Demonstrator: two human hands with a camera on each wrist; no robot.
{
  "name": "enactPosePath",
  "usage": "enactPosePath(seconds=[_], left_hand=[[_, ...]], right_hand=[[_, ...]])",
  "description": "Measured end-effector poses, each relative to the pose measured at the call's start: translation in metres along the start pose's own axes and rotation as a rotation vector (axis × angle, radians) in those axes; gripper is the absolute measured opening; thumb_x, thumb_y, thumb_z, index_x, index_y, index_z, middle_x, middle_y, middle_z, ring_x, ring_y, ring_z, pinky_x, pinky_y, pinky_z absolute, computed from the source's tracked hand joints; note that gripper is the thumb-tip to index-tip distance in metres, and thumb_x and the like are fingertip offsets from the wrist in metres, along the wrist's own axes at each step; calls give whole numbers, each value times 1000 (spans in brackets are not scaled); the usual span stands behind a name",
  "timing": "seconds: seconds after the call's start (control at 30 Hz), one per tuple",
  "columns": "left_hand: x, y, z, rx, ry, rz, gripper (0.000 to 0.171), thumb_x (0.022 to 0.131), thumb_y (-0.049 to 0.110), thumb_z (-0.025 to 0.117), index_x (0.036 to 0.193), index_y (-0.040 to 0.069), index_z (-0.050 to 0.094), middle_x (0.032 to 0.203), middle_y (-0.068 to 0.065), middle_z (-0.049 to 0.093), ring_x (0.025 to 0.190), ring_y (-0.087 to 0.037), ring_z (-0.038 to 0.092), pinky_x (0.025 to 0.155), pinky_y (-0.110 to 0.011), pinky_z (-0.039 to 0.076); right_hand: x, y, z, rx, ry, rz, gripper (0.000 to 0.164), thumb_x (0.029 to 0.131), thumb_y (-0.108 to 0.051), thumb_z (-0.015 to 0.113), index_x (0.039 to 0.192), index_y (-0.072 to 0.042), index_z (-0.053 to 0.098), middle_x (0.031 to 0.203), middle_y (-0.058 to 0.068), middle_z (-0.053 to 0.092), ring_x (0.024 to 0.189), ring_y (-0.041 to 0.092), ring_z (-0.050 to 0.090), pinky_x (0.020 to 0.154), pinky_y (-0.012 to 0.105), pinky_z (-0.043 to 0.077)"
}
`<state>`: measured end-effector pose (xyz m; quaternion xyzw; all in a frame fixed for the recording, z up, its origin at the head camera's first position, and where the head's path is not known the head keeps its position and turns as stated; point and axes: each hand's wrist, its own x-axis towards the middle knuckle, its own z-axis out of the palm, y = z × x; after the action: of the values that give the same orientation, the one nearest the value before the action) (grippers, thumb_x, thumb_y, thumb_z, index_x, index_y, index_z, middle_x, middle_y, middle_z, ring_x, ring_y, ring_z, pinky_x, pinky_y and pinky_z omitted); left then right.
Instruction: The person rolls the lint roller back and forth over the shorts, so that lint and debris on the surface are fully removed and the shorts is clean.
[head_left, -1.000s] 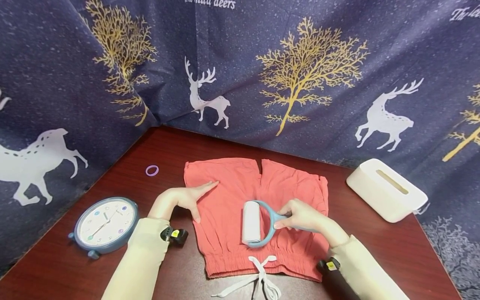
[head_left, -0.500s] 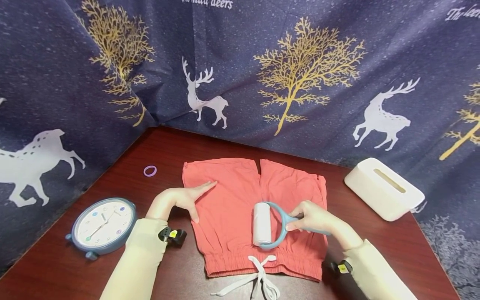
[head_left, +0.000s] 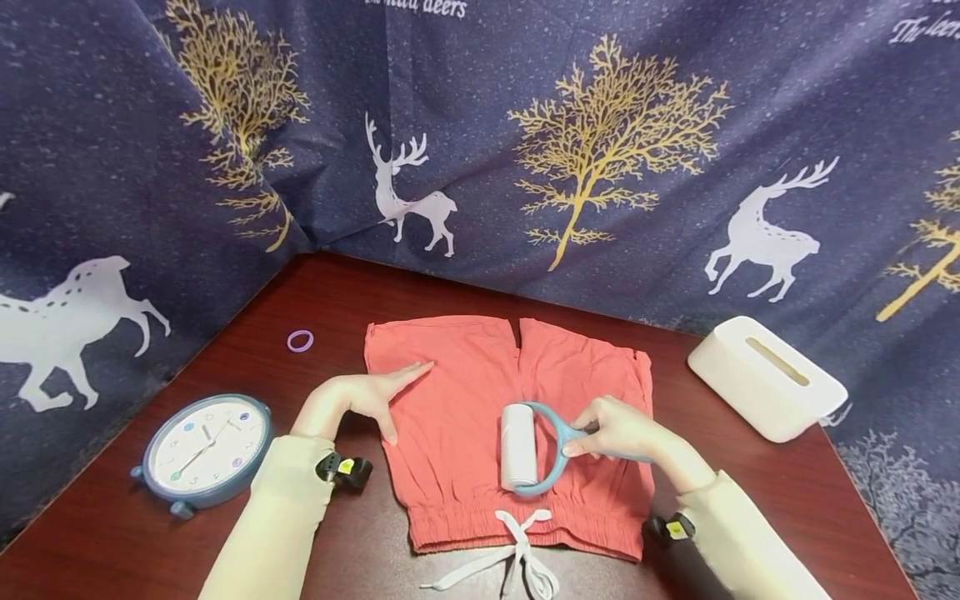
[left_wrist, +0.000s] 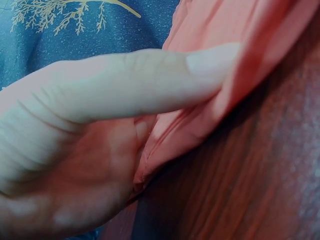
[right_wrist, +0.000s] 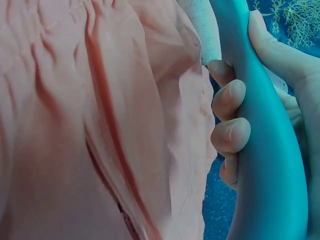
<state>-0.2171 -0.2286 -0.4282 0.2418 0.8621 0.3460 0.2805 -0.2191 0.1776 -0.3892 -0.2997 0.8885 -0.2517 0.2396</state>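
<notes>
We note wrinkled, gathered coral shorts (head_left: 450, 442), right grip (head_left: 618, 431) curled round a smooth blue-handled roller (head_left: 518, 447), left grip (head_left: 367, 398) spread on the shorts, slotted white box (head_left: 750, 387), interior hidden.

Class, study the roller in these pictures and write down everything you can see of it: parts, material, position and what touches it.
The roller has a white cylinder and a light-blue frame curving to the cylinder's two ends. The frame joins a smooth, rounded handle that looks like plastic. The right hand grips this handle, hiding part of it. The cylinder lies on its side, apparently resting on the red shorts above the waistband.
</notes>
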Motion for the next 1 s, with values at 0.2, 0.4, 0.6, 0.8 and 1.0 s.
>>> enactPosePath(seconds=[0.2, 0.4, 0.6, 0.8, 1.0], left_hand=[[0, 0, -1, -3, -1, -7, 127, 61, 11, 89, 157, 5, 5, 162, -24, 1, 149, -39, 7, 116, -55, 23], [0, 0, -1, 8, 9, 6, 127, 60, 11, 89, 157, 4, 6, 162, -25, 3, 149, -39, 8, 117, -55, 22], [0, -1, 0, 14, 15, 7, 127, 60, 12, 89, 156, 4, 7, 162, -25, 4, 149, -39, 10, 117, -55, 22], [1, -2, 1, 6, 19, 2, 128, 60, 15, 90, 157, 6, 7, 162, -23, 6, 149, -38, 11, 116, -54, 24], [1, -3, 0, -3, 22, 24, 129, 59, 15, 90, 157, 5, 6, 162, -23, 5, 149, -38, 10, 117, -55, 21]], right_hand=[[3, -7, -1, 20, -13, 18, 25, 81, -36, 78, 69, -15, 72, 49, -8, 47, 46, 6, 42, 44, 22, 35], [9, -15, -1, 20, -28, 3, 28, 81, -37, 78, 68, -14, 72, 48, -8, 46, 45, 6, 41, 44, 22, 33], [18, -26, 3, -6, -37, 11, 33, 80, -38, 78, 64, -11, 70, 46, -9, 45, 43, 6, 39, 43, 23, 35], [27, -36, 5, -22, -47, -1, 33, 80, -39, 78, 64, -12, 70, 46, -9, 44, 43, 6, 35, 43, 23, 30], [31, -39, 6, -19, -56, -6, 30, 82, -36, 77, 67, -10, 71, 47, -9, 45, 41, 7, 36, 43, 23, 31]])
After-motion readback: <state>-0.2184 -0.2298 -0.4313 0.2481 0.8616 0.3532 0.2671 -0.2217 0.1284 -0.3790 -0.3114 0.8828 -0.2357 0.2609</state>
